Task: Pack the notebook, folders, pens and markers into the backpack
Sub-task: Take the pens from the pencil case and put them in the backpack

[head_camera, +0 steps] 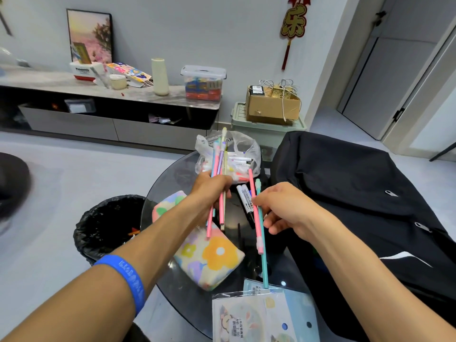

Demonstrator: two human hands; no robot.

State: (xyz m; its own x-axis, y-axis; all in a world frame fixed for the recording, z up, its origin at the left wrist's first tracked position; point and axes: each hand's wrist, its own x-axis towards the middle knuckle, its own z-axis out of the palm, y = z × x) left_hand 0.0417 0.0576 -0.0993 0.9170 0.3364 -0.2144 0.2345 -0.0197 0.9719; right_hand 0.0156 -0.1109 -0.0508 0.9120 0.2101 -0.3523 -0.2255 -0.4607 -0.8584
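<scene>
Folders point(265, 314) lie nearest you; your left hand point(212, 191) grips a pen bundle point(218, 183), your right hand point(283, 206) pinches two pens point(259, 233), long axes pointing away, the backpack point(357, 193) just right of it

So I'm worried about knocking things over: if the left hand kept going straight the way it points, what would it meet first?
Most likely the plastic bag of markers, lying just beyond the left hand and its bundle of pens. Depth is hard to judge, so the hand may pass above it.
</scene>
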